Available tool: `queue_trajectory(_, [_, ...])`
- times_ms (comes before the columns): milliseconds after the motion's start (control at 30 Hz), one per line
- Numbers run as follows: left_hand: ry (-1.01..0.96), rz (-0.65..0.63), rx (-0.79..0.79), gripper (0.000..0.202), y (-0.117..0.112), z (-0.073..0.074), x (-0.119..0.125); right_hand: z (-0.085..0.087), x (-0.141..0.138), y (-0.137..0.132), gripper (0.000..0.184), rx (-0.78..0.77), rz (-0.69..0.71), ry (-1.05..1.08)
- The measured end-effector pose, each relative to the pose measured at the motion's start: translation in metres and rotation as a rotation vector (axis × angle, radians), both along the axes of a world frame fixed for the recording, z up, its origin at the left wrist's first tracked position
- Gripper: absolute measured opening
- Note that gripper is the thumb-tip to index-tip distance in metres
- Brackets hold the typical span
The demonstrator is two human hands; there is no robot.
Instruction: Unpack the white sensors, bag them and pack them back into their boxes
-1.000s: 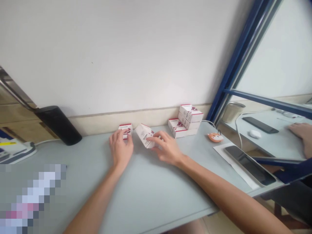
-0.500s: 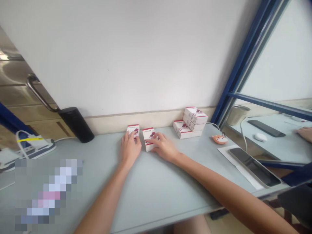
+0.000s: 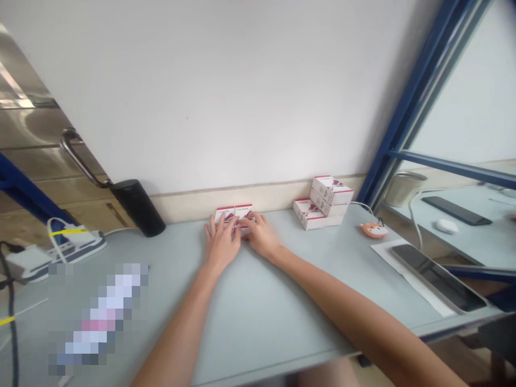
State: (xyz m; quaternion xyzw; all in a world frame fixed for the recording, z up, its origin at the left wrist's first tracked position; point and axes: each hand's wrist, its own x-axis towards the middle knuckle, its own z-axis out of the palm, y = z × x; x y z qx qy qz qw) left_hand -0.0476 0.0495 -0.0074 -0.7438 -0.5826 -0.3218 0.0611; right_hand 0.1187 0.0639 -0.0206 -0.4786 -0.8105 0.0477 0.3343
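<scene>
Two small white cardboard boxes with red edges and dark red print lie side by side on the table near the wall. My left hand (image 3: 221, 241) is closed over the left box (image 3: 221, 212), its fingers across the top and partly hiding it. The right box (image 3: 243, 210) is gripped by my right hand (image 3: 260, 236), thumb and fingers curled around its near and right sides. The boxes appear to touch or nearly touch. The hands nearly meet in front of them, covering the boxes' near ends.
Matching boxes (image 3: 328, 200) stand stacked to the right. Beyond are an orange animal-shaped item (image 3: 374, 230) and a phone (image 3: 437, 277) on white paper (image 3: 411, 279). At left are a black cylinder (image 3: 139, 208), a power strip (image 3: 78, 247) and a pixelated item (image 3: 100, 317).
My right hand has moved left with the right box, bringing it against or very close to the left box. The two boxes now look lined up. The camera view has shifted slightly left.
</scene>
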Motion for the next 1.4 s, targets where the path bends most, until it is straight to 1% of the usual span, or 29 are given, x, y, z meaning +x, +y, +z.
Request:
queue_trajectory(100, [0.194, -0.123, -0.007, 0.051, -0.008, 0.003, 0.004, 0.008, 0.027, -0.005, 0.048, 0.017, 0.061, -0.049])
queue_trajectory(167, [0.263, -0.145, -0.008, 0.055, -0.009, 0.005, 0.005, 0.013, 0.057, -0.009, 0.049, 0.033, 0.072, -0.103])
queue_trajectory(233, [0.289, -0.138, 0.002, 0.054, -0.008, 0.006, 0.005, 0.017, 0.091, -0.012, 0.044, 0.052, -0.033, -0.129])
queue_trajectory(300, [0.304, -0.135, 0.018, 0.052, -0.006, 0.008, 0.004, 0.018, 0.121, -0.013, 0.043, 0.057, -0.216, -0.109])
queue_trajectory(367, [0.31, -0.125, 0.029, 0.05, -0.004, 0.009, 0.003, 0.017, 0.141, -0.011, 0.046, 0.03, -0.376, -0.087])
queue_trajectory(433, [0.307, -0.109, 0.027, 0.05, -0.004, 0.01, 0.004, 0.014, 0.15, -0.009, 0.053, -0.013, -0.462, -0.082])
queue_trajectory(533, [0.281, -0.085, -0.006, 0.053, -0.005, 0.008, 0.006, 0.009, 0.149, -0.008, 0.06, -0.061, -0.488, -0.082])
queue_trajectory(633, [0.262, -0.07, -0.038, 0.052, -0.004, 0.006, 0.008, 0.008, 0.147, -0.009, 0.055, -0.092, -0.474, -0.046])
queue_trajectory(767, [0.261, -0.079, -0.04, 0.053, -0.003, 0.004, 0.009, 0.015, 0.148, -0.013, 0.047, -0.126, -0.435, 0.078])
queue_trajectory(867, [0.263, -0.1, -0.038, 0.053, 0.0, 0.003, 0.006, 0.022, 0.147, -0.015, 0.045, -0.16, -0.418, 0.228])
queue_trajectory(933, [0.269, -0.134, 0.008, 0.052, 0.0, 0.004, 0.006, 0.026, 0.143, -0.016, 0.048, -0.201, -0.398, 0.395])
queue_trajectory(1000, [0.232, -0.209, 0.071, 0.047, -0.002, 0.006, 0.01, 0.029, 0.136, -0.017, 0.053, -0.265, -0.361, 0.595])
queue_trajectory(1067, [0.104, -0.293, 0.09, 0.041, -0.008, 0.01, 0.019, 0.031, 0.126, -0.019, 0.054, -0.352, -0.302, 0.765])
queue_trajectory(1133, [-0.1, -0.346, 0.046, 0.04, -0.015, 0.012, 0.032, 0.033, 0.115, -0.022, 0.055, -0.436, -0.226, 0.854])
queue_trajectory(1200, [-0.321, -0.4, -0.013, 0.049, -0.021, 0.012, 0.045, 0.035, 0.105, -0.026, 0.055, -0.53, -0.109, 0.939])
queue_trajectory(1300, [-0.653, -0.442, -0.111, 0.066, -0.026, 0.009, 0.06, 0.04, 0.095, -0.036, 0.058, -0.719, 0.133, 1.072])
queue_trajectory(1333, [-0.725, -0.442, -0.14, 0.07, -0.027, 0.008, 0.062, 0.042, 0.093, -0.04, 0.059, -0.766, 0.204, 1.083])
queue_trajectory(1367, [-0.766, -0.438, -0.161, 0.073, -0.028, 0.008, 0.064, 0.044, 0.091, -0.044, 0.058, -0.781, 0.262, 1.062])
queue_trajectory(1400, [-0.779, -0.434, -0.165, 0.076, -0.03, 0.009, 0.064, 0.046, 0.09, -0.048, 0.056, -0.753, 0.299, 1.011])
